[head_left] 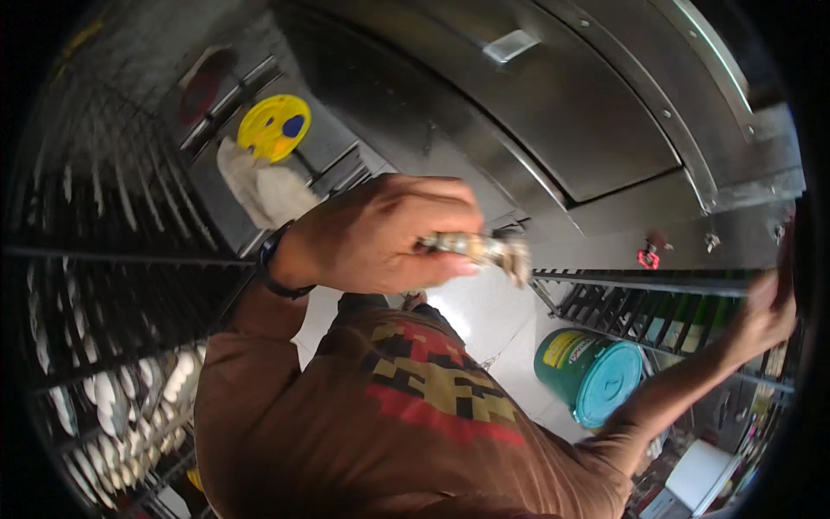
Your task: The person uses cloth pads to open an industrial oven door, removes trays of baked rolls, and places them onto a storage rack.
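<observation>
Head view: the left hand (389, 235) is closed on a blurred cylindrical piece (482, 247), which projects rightward above the pale floor (471, 311). The right hand (768, 307) is blurred near the steel cabinet's (596, 121) lower right corner; its opening and grip cannot be determined.

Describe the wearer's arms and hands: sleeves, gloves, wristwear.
Short brown sleeves, forearms bare. The left hand is ungloved, with a dark band around its wrist. The right hand looks ungloved too, but is blurred; fine detail unclear.
</observation>
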A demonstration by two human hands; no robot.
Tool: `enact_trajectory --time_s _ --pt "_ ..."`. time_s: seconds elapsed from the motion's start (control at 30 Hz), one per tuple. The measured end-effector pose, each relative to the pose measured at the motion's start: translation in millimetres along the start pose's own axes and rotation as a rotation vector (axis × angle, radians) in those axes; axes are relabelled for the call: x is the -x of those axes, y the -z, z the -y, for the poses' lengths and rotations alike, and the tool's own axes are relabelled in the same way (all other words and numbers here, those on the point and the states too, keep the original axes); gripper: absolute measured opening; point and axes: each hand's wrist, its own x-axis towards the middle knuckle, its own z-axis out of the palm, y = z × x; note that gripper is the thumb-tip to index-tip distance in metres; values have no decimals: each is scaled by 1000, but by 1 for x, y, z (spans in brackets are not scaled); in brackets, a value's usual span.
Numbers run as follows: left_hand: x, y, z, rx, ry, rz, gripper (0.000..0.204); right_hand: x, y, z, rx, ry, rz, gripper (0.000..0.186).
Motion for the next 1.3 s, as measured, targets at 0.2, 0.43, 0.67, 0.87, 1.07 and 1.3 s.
enact_trajectory --time_s 0.2,0.43,0.67,0.87,1.07,1.3 --pt "-1 38 11 -98 -312 -282 20 60 -116 194 -1470 -874 647 38" --pt "64 -18 144 53 -52 -981 34 -6 -159 255 -1718 -632 745 20" --pt "86 -38 207 494 51 -954 60 -42 -182 310 -1604 -309 1099 6" --pt "130 -6 297 882 737 -633 55 -41 -229 377 -1432 174 1377 10" --pt "230 -80 223 1085 345 -1017 54 -67 -388 448 -1618 -193 1328 38" --pt "340 -149 229 997 1068 -1209 55 -56 -537 578 -925 45 852 67"
